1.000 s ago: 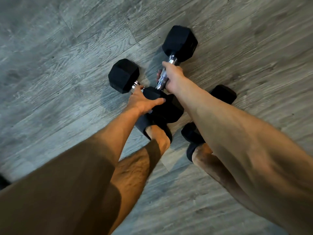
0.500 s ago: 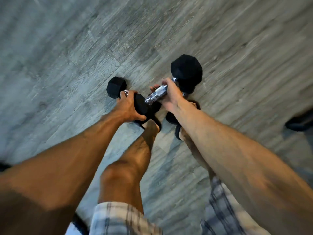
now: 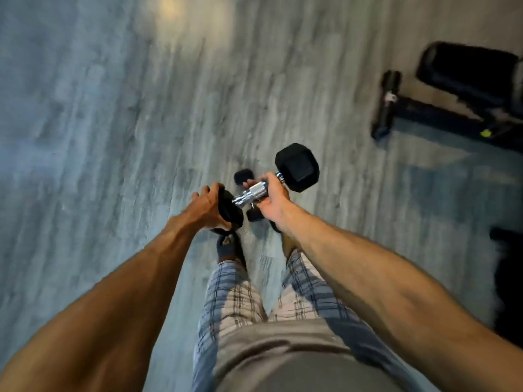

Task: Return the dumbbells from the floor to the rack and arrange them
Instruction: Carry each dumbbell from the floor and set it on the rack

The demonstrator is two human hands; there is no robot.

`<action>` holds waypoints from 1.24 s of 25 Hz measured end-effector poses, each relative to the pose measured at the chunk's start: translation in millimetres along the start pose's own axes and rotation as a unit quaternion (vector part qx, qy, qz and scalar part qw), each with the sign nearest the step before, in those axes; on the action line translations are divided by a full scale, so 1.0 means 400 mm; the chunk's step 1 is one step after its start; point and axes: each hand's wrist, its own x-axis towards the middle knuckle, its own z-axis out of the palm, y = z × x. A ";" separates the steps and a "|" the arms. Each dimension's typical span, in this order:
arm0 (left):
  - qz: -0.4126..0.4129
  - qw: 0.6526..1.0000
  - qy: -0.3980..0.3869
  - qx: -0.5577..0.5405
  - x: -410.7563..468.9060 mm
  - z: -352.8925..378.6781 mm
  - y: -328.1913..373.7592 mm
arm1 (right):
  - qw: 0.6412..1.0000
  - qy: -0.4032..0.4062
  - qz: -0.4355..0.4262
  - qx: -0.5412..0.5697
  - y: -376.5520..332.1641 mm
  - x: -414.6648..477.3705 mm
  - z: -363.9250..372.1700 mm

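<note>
My right hand (image 3: 273, 200) is closed around the chrome handle of a black hex dumbbell (image 3: 297, 166), held off the floor with its far head pointing up and right. My left hand (image 3: 208, 206) is closed on a second dumbbell (image 3: 232, 213). Only one black head of it shows beside the chrome handle's near end. Between my hands, two small black heads of a third dumbbell (image 3: 242, 176) lie on the floor below. The rack is out of view.
The grey wood-plank floor (image 3: 113, 137) stretches ahead and to the left. A black weight bench (image 3: 464, 77) with a floor bar stands at the upper right. A dark object (image 3: 508, 278) sits at the right edge. My feet in dark slippers (image 3: 227, 248) are below my hands.
Both dumbbells have come up off the floor as I straightened. The view has swung, bringing the bench into sight at the upper right.
</note>
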 end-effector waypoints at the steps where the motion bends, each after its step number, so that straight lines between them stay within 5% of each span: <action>1: 0.024 0.999 -0.005 0.028 -0.020 -0.004 0.038 | 1.000 0.009 -0.015 0.027 -0.009 -0.036 -0.036; 6: 0.099 0.978 -0.065 0.173 -0.095 0.022 0.219 | 0.988 0.053 -0.069 0.125 -0.010 -0.192 -0.243; 12: 0.190 0.913 -0.166 0.320 -0.138 0.167 0.475 | 0.954 0.130 -0.094 0.253 0.046 -0.280 -0.566; 22: 0.266 0.768 -0.292 0.504 -0.259 0.712 0.960 | 0.853 0.180 -0.115 0.477 0.188 -0.402 -1.218; 31: 0.317 0.670 -0.305 0.598 -0.373 1.128 1.350 | 0.752 0.223 -0.161 0.600 0.193 -0.503 -1.675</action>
